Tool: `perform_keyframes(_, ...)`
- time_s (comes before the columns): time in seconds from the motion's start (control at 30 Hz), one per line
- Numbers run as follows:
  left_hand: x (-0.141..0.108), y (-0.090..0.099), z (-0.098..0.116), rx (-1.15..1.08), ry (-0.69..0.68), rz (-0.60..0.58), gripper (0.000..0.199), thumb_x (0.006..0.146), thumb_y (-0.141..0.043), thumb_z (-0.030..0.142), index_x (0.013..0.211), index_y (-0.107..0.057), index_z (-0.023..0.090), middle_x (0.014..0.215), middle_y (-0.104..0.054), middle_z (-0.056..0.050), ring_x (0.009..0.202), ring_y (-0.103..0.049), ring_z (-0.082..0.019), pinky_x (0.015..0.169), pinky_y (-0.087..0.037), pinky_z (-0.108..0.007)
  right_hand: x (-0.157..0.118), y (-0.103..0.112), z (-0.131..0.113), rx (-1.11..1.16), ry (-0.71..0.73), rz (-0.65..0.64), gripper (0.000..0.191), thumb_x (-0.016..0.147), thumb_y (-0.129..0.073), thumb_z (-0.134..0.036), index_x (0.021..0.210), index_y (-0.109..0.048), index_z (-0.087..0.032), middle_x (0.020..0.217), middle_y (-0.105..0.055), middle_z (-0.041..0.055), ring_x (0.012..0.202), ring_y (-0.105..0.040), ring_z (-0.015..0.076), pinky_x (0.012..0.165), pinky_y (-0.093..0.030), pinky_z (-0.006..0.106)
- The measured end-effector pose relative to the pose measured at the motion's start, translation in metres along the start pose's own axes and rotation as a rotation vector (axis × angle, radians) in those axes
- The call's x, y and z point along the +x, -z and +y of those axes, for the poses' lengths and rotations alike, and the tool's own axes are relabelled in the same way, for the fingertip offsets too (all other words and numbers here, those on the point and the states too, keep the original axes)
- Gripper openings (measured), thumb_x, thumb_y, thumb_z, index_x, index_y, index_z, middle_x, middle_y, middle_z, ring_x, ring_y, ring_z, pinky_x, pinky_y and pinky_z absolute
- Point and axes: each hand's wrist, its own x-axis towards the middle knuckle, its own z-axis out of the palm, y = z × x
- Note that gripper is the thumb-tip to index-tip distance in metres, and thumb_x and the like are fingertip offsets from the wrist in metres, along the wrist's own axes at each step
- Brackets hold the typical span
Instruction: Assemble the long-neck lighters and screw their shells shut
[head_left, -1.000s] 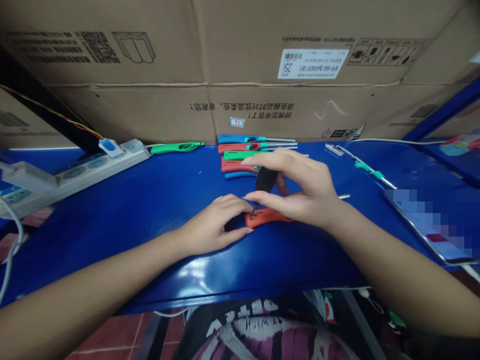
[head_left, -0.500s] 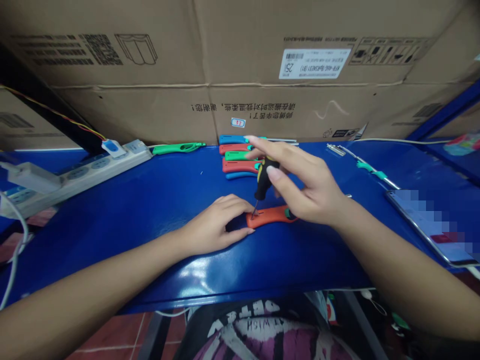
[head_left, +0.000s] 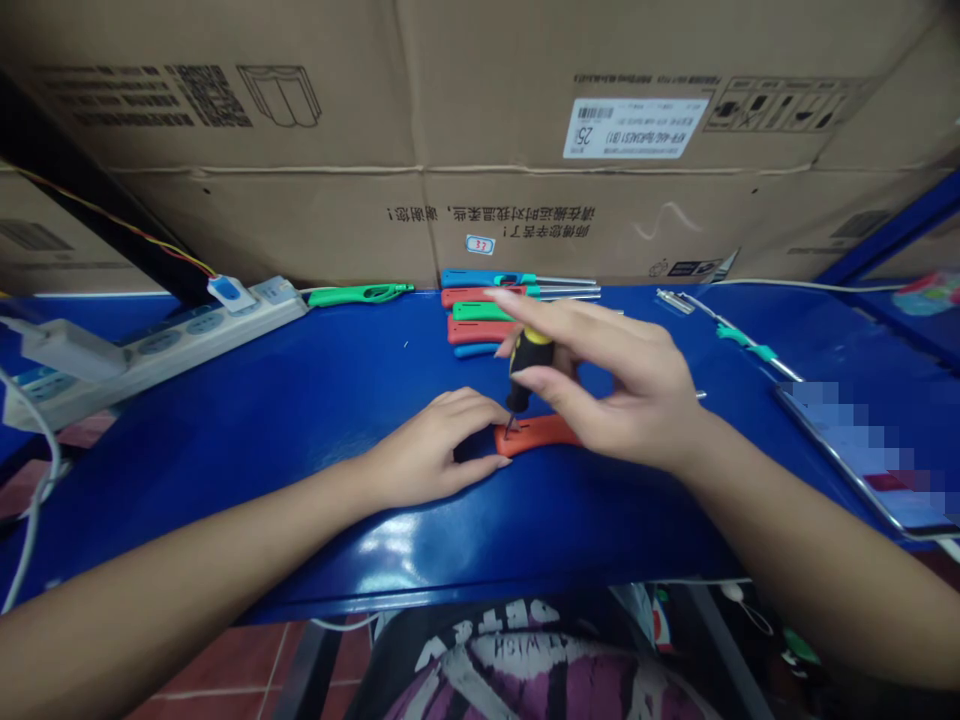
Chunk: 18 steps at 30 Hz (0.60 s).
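An orange lighter-like tool (head_left: 536,432) lies flat on the blue table (head_left: 300,430). My left hand (head_left: 439,450) grips its left end between thumb and fingers. In my right hand (head_left: 615,380) is a short black and yellow screwdriver (head_left: 529,362), pinched by the handle, its tip down at the left end of the orange piece. My right hand hides the right part of that piece. Behind it lie several similar tools in a stack, among them a blue one (head_left: 476,278), a green one (head_left: 476,311) and a red one (head_left: 476,330).
A white power strip (head_left: 180,335) with plugs runs along the left. Near it lies a green tool (head_left: 349,296). At the right are a phone (head_left: 862,460) and metal rods with teal parts (head_left: 742,340). A cardboard box (head_left: 495,130) stands behind.
My right hand has shifted slightly and its wrist has turned, with the thumb lower and the screwdriver more upright. My left hand holds its place on the orange piece.
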Motion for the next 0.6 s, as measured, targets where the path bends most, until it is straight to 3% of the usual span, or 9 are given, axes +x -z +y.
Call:
perform_keyframes(0.1, -0.0003, -0.0002, -0.0007, 0.01, -0.014, 0.013, 0.027, 0.098, -0.065, 0.031, 0.121, -0.062, 0.018, 0.121, -0.071, -0.009, 0.113, -0.064, -0.023, 0.1, -0.049, -0.04, -0.0013, 0.0018, 0.0005, -0.178, 0.117, 0.079, 0.041, 0.096, -0.068, -0.033, 0.135, -0.065, -0.024, 0.105, -0.075, 0.0043, 0.088, -0.07, 0.017, 0.081, -0.061, 0.031)
perform_keyframes(0.23, 0.0, 0.0001, -0.001, -0.011, 0.002, -0.003, 0.027, 0.098, -0.065, 0.031, 0.121, -0.062, 0.017, 0.12, -0.07, -0.009, 0.114, -0.063, -0.023, 0.102, -0.049, -0.039, 0.0015, 0.0045, -0.0019, 0.051, -0.045, -0.054, 0.04, 0.106, -0.042, -0.02, 0.143, -0.057, -0.022, 0.123, -0.071, 0.0068, 0.109, -0.069, 0.0177, 0.093, -0.06, 0.036)
perform_keyframes(0.3, -0.0001, -0.0002, -0.0013, -0.005, 0.002, 0.002, 0.027, 0.098, -0.066, 0.03, 0.121, -0.062, 0.017, 0.12, -0.071, -0.009, 0.113, -0.063, -0.022, 0.101, -0.049, -0.038, 0.0028, 0.0059, -0.0022, 0.092, -0.06, -0.07, 0.035, 0.104, -0.051, -0.023, 0.137, -0.062, -0.021, 0.111, -0.074, 0.0052, 0.099, -0.071, 0.0162, 0.089, -0.061, 0.034)
perform_keyframes(0.4, -0.0005, -0.0009, -0.0018, -0.004, -0.004, 0.007, 0.029, 0.098, -0.066, 0.03, 0.124, -0.062, 0.018, 0.124, -0.07, -0.009, 0.116, -0.063, -0.023, 0.103, -0.048, -0.039, 0.0029, 0.0065, -0.0014, -0.098, 0.04, 0.019, 0.029, 0.096, -0.069, -0.033, 0.121, -0.071, -0.019, 0.097, -0.075, 0.0051, 0.088, -0.071, 0.0171, 0.079, -0.061, 0.031)
perform_keyframes(0.47, -0.0006, -0.001, -0.0018, -0.012, 0.002, 0.004, 0.029, 0.098, -0.066, 0.03, 0.123, -0.062, 0.018, 0.123, -0.07, -0.009, 0.115, -0.063, -0.022, 0.103, -0.048, -0.039, 0.0029, 0.0059, -0.0014, -0.103, 0.032, 0.031, 0.03, 0.101, -0.06, -0.03, 0.125, -0.069, -0.016, 0.112, -0.073, 0.0103, 0.097, -0.071, 0.0186, 0.08, -0.06, 0.032)
perform_keyframes(0.53, -0.0004, -0.0007, -0.0015, -0.015, 0.009, 0.0, 0.027, 0.098, -0.066, 0.031, 0.121, -0.062, 0.017, 0.118, -0.07, -0.008, 0.112, -0.063, -0.022, 0.101, -0.049, -0.039, 0.0035, 0.0048, -0.0018, 0.041, -0.05, -0.027, 0.036, 0.105, -0.047, -0.022, 0.136, -0.062, -0.015, 0.127, -0.069, 0.0128, 0.105, -0.07, 0.018, 0.083, -0.061, 0.032)
perform_keyframes(0.6, 0.0, -0.0005, -0.0011, -0.01, 0.009, -0.002, 0.026, 0.098, -0.066, 0.031, 0.12, -0.062, 0.017, 0.117, -0.07, -0.009, 0.111, -0.063, -0.022, 0.1, -0.049, -0.039, 0.0039, 0.004, -0.0014, 0.133, -0.106, -0.062, 0.036, 0.105, -0.046, -0.02, 0.137, -0.061, -0.017, 0.123, -0.072, 0.0097, 0.101, -0.071, 0.0162, 0.084, -0.061, 0.032)
